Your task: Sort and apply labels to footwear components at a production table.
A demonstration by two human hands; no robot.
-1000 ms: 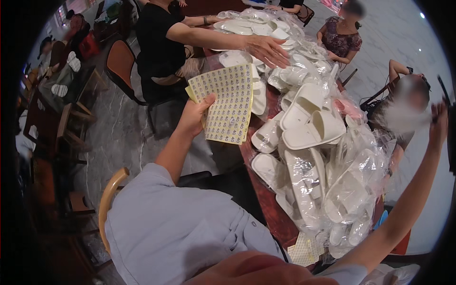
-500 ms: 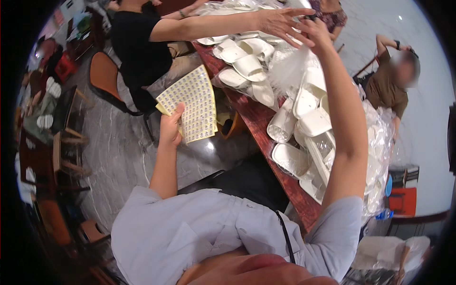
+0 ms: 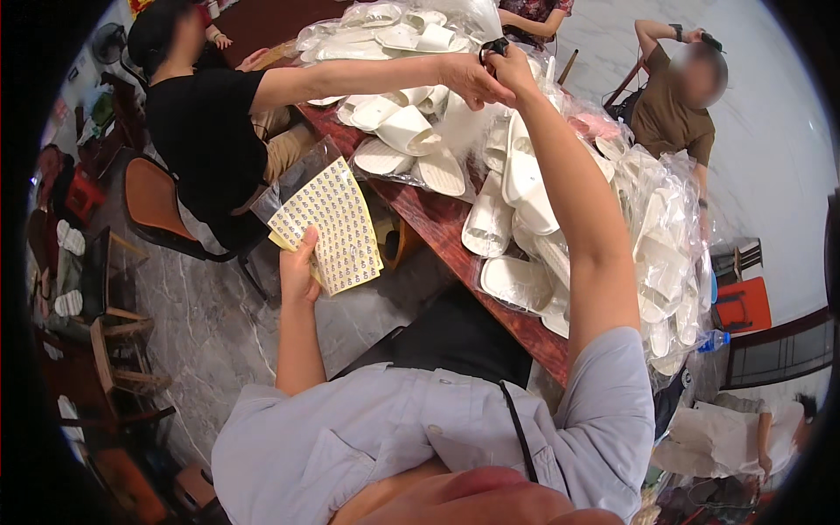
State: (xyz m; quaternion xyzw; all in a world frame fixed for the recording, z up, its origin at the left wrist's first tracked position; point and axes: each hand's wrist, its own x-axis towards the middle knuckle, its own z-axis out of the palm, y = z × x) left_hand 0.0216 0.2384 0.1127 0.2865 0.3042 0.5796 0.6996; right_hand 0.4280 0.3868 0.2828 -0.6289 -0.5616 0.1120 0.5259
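My left hand (image 3: pixel 300 267) is closed on pale yellow sticker sheets (image 3: pixel 337 229), thumb on top; a clear plastic film shows behind them. Stretched far over the table, my right hand (image 3: pixel 514 72) grips a small black object (image 3: pixel 494 49) with a loop, like scissors handles. A co-worker's hand (image 3: pixel 472 80) reaches in from the left and meets my right hand; whether it also grips the black object cannot be made out. Beneath both arms lie white slippers (image 3: pixel 409 129) in clear plastic bags, heaped on the dark red wooden table (image 3: pixel 429 217).
A person in black (image 3: pixel 206 131) sits at the table's left side, beside a brown chair (image 3: pixel 159 197). Another person in brown (image 3: pixel 669 109) is across on the right. A red stool (image 3: pixel 744 304) and a blue-capped bottle (image 3: pixel 713 340) stand at the right.
The co-worker's fingers, spread before, are now drawn together against my right hand. In the picture, both arms appear farther left and my left hand with the sheets lower; the whole view has shifted.
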